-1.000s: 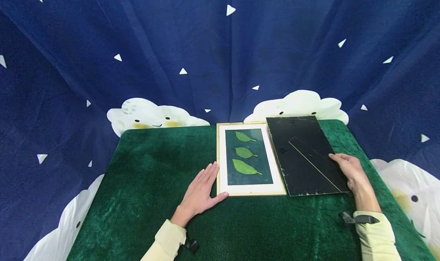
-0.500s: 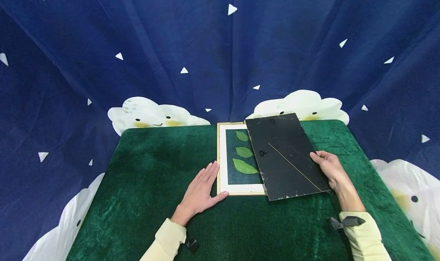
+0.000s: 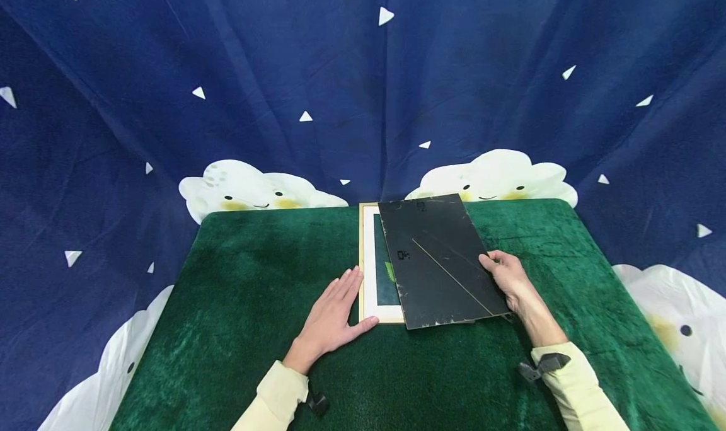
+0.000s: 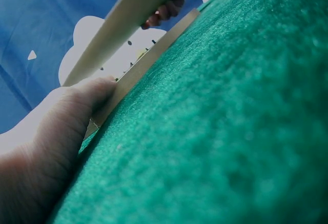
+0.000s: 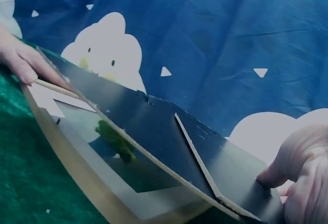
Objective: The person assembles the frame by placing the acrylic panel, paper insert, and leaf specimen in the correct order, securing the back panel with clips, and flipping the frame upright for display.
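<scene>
A light wooden picture frame (image 3: 362, 254) lies on the green cloth, with a white mat and green leaves on a dark field inside it. My left hand (image 3: 331, 317) rests with straight fingers along its left side, thumb at the lower left corner. By its right edge, my right hand (image 3: 510, 280) pinches a black backing board (image 3: 442, 261) with a slanted stand leg, thumb on top. The board hangs tilted above the frame and covers most of it in the head view. A leaf (image 5: 117, 141) shows under the board in the right wrist view.
Green velvety cloth (image 3: 266, 267) covers the table. Behind it hangs a blue curtain (image 3: 340, 72) with white triangles and smiling clouds. Dark straps circle both sleeves near the wrists.
My right hand has carried the backing board leftward, from beside the frame to over it, hiding most of the leaves. The left hand and the frame stay in place.
</scene>
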`<state>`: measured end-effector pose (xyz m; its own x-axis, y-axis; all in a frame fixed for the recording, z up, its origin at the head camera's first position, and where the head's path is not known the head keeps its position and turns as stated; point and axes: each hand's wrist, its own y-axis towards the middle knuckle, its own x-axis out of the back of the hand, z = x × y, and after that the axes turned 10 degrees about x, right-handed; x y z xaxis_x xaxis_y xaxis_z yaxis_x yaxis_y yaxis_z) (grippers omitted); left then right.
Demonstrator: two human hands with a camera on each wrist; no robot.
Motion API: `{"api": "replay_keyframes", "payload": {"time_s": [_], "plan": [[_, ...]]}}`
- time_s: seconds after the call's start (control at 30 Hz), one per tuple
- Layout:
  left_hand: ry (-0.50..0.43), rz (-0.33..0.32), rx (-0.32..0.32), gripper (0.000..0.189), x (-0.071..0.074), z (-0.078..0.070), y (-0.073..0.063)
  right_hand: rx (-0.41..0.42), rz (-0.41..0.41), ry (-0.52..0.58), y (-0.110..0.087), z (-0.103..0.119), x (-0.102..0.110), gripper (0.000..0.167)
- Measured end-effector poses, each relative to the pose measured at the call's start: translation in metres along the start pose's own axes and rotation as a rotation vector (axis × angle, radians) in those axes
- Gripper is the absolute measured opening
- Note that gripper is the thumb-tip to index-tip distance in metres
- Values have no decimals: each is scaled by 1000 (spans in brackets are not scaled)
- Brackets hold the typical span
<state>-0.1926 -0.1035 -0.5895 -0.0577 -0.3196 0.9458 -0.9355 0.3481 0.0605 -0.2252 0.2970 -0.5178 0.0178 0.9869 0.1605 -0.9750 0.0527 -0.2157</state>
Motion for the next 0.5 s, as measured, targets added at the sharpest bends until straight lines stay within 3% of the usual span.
{"api": "replay_keyframes", "payload": {"time_s": [0.3, 0.5], "plan": [[1, 8, 9, 105, -1, 0, 1, -1, -4, -29, 6, 0, -26, 26], [9, 10, 4, 104, 0, 1, 1, 60, -61, -14, 8, 0, -41, 22]]}}
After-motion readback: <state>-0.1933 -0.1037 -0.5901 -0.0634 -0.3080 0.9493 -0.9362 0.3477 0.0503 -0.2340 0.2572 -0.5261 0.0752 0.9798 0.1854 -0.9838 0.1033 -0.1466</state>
